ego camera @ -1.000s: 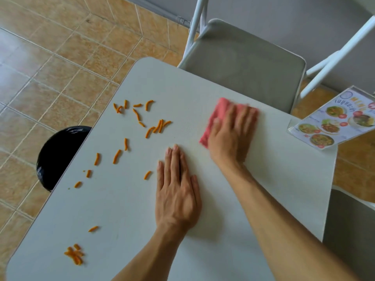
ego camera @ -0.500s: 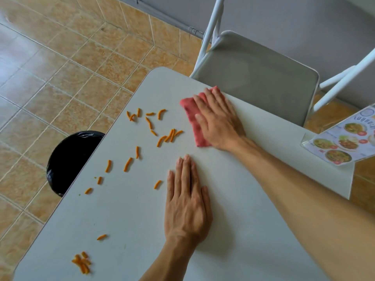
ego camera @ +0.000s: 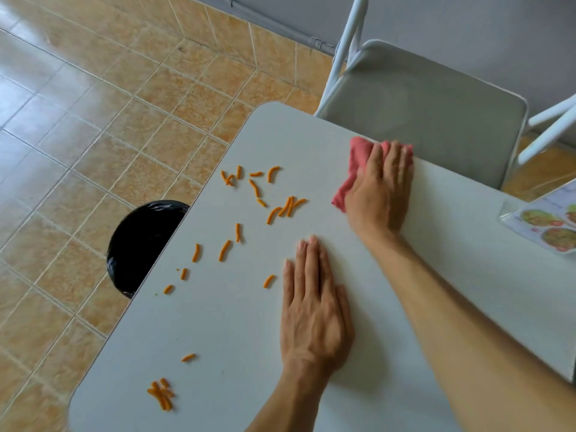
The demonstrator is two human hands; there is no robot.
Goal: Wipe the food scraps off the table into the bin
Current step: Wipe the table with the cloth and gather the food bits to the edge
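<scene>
Tiles of orange-tan cover the floor (ego camera: pixel 93 126) that we see to the left of and beyond the white table (ego camera: pixel 233 322), which fills the lower right of the head view. A grey folding chair (ego camera: pixel 420 113) stands at the table's far edge, its seat partly under that edge. Down on the floor by the table's left edge sits the bin (ego camera: pixel 143 241), lined in black and half hidden by the tabletop. At the right edge of the table we make out part of a laminated menu card (ego camera: pixel 548 226) with food pictures.

Our left hand (ego camera: pixel 314 310) lies flat on the table, palm down, fingers straight and together, holding nothing. Our right hand (ego camera: pixel 381 194) presses down on a pink cloth (ego camera: pixel 358 163) at the far edge of the table; its fingers are stretched out flat over the cloth rather than curled around it, and the cloth shows beyond the fingertips and to the left of the palm.

The food scraps (ego camera: pixel 265 194), short orange sticks, lie scattered over the table's left half, well left of the cloth. One loose group lies near the far corner, a few trail toward the bin side, one piece lies just beside our left little finger, and a small heap (ego camera: pixel 162 395) sits near the near-left corner.
</scene>
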